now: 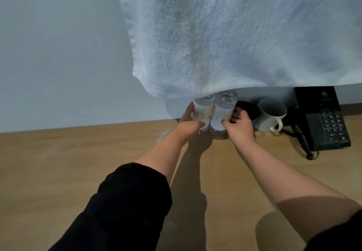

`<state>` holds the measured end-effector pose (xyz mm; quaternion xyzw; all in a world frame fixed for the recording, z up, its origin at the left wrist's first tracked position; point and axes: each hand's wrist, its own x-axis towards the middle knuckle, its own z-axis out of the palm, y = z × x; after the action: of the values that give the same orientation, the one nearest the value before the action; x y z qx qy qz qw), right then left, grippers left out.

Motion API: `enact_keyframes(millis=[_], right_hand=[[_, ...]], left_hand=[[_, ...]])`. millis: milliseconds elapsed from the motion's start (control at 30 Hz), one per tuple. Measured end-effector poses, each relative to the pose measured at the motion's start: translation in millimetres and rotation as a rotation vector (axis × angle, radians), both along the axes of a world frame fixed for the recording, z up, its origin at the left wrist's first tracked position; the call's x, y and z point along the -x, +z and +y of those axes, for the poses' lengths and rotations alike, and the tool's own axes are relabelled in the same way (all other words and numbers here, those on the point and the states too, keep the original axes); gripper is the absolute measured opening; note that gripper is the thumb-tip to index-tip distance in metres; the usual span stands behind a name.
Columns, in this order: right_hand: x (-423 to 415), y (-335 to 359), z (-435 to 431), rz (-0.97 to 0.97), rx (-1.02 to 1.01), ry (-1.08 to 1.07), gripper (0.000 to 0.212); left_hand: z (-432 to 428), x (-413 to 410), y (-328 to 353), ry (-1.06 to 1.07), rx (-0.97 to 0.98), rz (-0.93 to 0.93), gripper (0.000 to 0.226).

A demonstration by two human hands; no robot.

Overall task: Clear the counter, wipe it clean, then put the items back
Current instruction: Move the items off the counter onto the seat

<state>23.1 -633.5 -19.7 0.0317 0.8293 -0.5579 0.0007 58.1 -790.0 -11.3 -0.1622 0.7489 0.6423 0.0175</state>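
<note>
Two clear water bottles with white labels stand side by side on the wooden counter (78, 172) near the wall. My left hand (189, 122) grips the left bottle (201, 111) from its left side. My right hand (238, 124) grips the right bottle (223, 111) from its right side. A white towel (235, 35) hangs close to the camera and hides the bottle tops and much of the wall.
A white mug (271, 115) stands right of the bottles, with a dark round object (247, 108) between them, partly hidden. A black desk phone (325, 121) with a coiled cord sits at the far right against the wall.
</note>
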Motion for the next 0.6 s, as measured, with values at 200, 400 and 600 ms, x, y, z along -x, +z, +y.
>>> enact_keyframes(millis=[200,400,600], right_hand=[[16.9,5.0,-9.2,-0.088,-0.177,0.059,0.066],[21.4,11.1,1.0,-0.074,-0.305,0.126,0.052],[29.0,17.1,2.5,-0.019,-0.247,0.224,0.058]], left_hand=[[0.7,11.7,-7.9,0.035,0.078,-0.027,0.072],[12.0,-5.4,-3.4,-0.066,0.132,-0.049,0.070],[12.3,-17.9,-5.9,0.025,0.140,-0.005,0.067]])
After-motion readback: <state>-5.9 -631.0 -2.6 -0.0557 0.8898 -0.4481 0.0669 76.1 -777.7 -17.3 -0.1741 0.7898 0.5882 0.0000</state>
